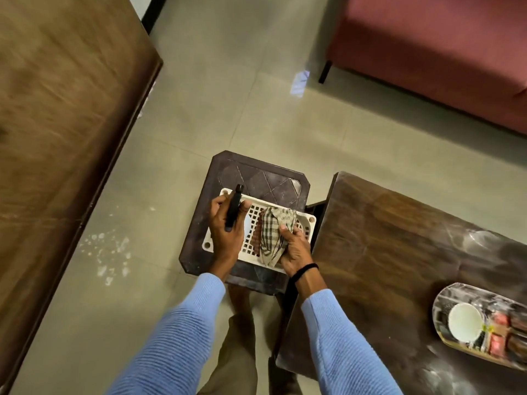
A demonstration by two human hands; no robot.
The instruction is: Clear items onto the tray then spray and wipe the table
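Observation:
My left hand (224, 229) grips a spray bottle with a black trigger head (233, 208) over the left end of a white perforated basket (309, 220). My right hand (295, 249) holds a checked cloth (272, 232) bunched up over the basket's right half. The basket sits on a dark brown plastic stool (256, 172). To the right stands the dark wooden table (385, 238). At its right edge an oval tray (440, 305) holds a white cup (464, 323) and small red packets (497, 342).
A large wooden surface (57, 124) fills the left side. A red sofa (427, 47) stands at the back right on the tiled floor (228, 104). White specks lie on the floor near the left furniture. My legs show below the stool.

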